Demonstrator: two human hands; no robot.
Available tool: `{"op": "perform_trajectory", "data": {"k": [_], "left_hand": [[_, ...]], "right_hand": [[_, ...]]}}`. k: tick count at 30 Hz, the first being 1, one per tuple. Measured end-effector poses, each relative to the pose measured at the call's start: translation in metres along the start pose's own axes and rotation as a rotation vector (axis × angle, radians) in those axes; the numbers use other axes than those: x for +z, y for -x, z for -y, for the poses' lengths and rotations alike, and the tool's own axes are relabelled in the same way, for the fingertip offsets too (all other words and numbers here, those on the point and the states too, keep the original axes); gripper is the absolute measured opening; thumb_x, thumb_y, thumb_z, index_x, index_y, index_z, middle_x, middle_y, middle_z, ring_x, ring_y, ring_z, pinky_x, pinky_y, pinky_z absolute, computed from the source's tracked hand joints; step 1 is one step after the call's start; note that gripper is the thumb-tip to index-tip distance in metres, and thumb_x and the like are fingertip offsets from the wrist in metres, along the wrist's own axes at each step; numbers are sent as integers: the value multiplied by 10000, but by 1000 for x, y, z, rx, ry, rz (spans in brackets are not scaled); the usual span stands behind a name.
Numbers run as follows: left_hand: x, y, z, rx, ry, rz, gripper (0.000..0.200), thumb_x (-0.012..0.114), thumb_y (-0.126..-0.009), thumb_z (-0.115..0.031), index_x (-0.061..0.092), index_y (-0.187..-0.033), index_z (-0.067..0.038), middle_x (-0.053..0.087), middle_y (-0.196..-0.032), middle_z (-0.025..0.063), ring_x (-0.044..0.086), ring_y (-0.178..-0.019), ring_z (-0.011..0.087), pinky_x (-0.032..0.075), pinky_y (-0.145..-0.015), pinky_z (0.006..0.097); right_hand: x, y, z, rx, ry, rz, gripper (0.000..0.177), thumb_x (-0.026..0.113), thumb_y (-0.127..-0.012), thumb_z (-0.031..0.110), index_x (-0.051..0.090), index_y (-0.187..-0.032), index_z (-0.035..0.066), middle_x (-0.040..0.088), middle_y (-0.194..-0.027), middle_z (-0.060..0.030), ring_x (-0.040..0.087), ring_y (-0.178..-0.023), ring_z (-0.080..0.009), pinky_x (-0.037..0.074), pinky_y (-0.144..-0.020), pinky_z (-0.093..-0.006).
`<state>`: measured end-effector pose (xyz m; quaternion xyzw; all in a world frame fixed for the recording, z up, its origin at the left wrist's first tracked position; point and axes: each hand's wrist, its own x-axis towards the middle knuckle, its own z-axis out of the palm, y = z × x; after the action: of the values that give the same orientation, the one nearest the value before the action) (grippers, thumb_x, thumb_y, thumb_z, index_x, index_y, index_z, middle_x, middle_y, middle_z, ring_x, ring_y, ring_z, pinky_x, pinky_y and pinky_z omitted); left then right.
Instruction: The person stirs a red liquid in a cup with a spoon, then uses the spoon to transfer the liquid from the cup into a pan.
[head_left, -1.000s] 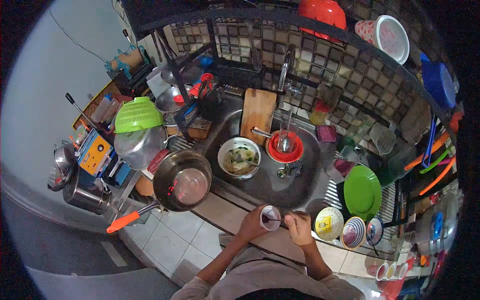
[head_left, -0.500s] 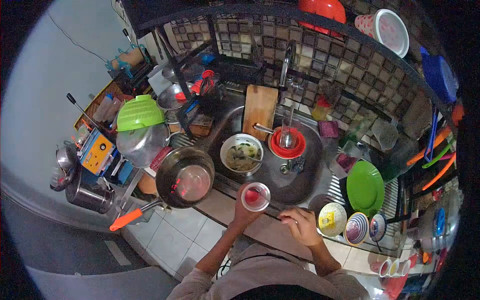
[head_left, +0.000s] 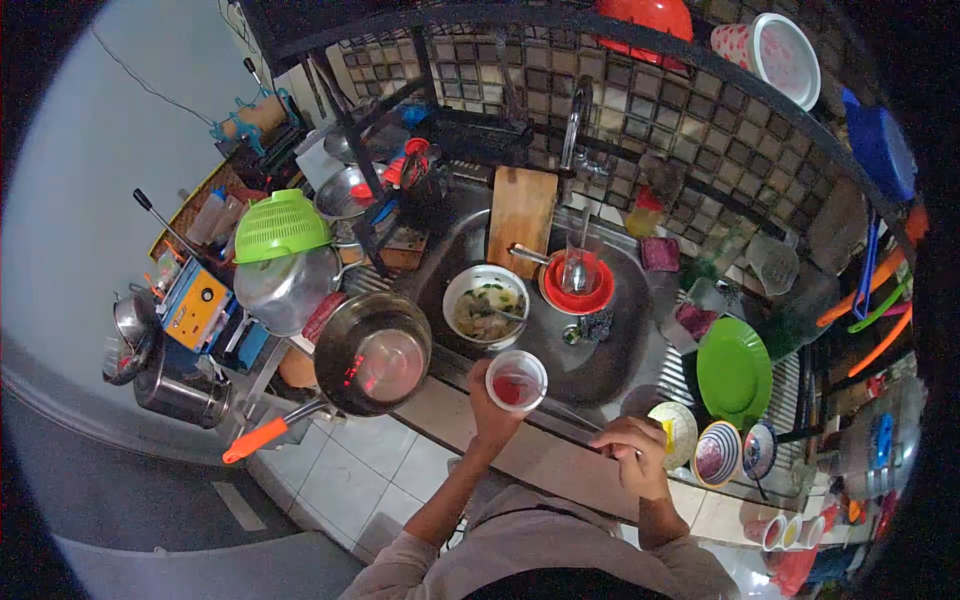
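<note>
Cup (head_left: 517, 381) in left hand (head_left: 492, 412), food bowl (head_left: 486, 306) just beyond, pan (head_left: 372, 354) beside.

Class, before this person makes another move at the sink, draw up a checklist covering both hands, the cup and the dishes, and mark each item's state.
1. Cup gripped by the left hand: ok.
2. Thin utensil held in the right hand: ok.
3. Utensil's tip clear of the cup: cannot tell; it points toward the rim.
4. White bowl emptied: not ok; food and a spoon are in it.
5. Sink free of dishes: not ok; the white bowl and a red bowl are there.
6. Pan's orange handle inside the counter edge: not ok; it appears to stick out.
</note>
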<state>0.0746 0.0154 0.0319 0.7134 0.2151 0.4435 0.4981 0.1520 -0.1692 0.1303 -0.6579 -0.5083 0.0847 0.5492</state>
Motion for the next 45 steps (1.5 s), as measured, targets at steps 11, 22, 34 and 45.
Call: {"op": "perform_trajectory", "data": {"k": [11, 22, 34, 45], "left_hand": [[9, -7, -15, 57, 65, -96, 706, 749, -531, -36, 336, -1103, -21, 474, -1010, 107, 495, -940, 199, 413, -807, 321], [14, -9, -3, 89, 59, -95, 674, 741, -550, -116, 372, -1103, -8, 484, -1005, 135, 500, -934, 254, 395, -805, 343], [12, -8, -4, 34, 45, -31, 668, 719, -562, -104, 377, -1123, 18, 477, -1033, 159, 486, -966, 276, 385, -824, 354], [9, -8, -1, 35, 73, 7, 622, 660, -587, -35, 373, -1137, 9, 456, -1063, 160, 471, -976, 283, 363, -848, 361]], "right_hand": [[3, -2, -9, -231, 149, -106, 226, 527, -759, 330, 631, -729, 132, 592, -659, -28, 558, -559, -204, 430, -545, -310], [3, -3, -9, -220, 166, -266, 408, 437, -809, 441, 636, -695, 103, 554, -572, -23, 544, -531, -191, 420, -518, -297], [5, -4, -13, -311, 196, -286, 411, 448, -804, 451, 634, -684, 105, 564, -601, -41, 546, -524, -192, 418, -492, -294], [1, -7, -10, -381, 275, -289, 406, 456, -791, 456, 625, -662, 110, 550, -587, -15, 521, -496, -164, 382, -450, -277]]}}
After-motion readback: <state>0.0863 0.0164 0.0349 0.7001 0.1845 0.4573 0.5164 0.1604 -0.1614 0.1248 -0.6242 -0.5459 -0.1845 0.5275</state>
